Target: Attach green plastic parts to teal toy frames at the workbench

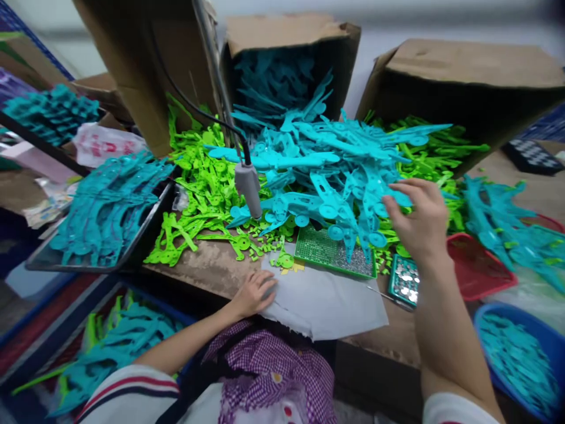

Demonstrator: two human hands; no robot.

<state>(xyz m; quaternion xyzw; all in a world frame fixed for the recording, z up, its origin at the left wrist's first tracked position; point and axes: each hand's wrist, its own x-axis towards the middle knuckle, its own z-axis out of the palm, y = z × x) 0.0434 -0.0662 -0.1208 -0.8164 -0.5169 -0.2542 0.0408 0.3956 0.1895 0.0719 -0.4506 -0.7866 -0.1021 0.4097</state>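
My left hand (253, 293) lies flat at the near edge of the bench, fingers spread over the left side of a grey sheet (331, 300). No object shows in it. My right hand (419, 215) is raised at the right end of a heap of turquoise plastic parts (326, 194). Its thumb and forefinger are apart, with turquoise plastic showing between them; whether they touch it I cannot tell. Below the heap sits a green tray (309, 247) of small metal pieces. A grey pen-shaped tool (248, 188) hangs on a cable left of the heap.
Light-green parts (207, 188) are piled on the left. Cardboard boxes (282, 29) stand behind. A black tray (132, 241) holds turquoise parts. At right are a small case of metal discs (404, 280), a red tray (477, 268) and a blue basin (481, 330).
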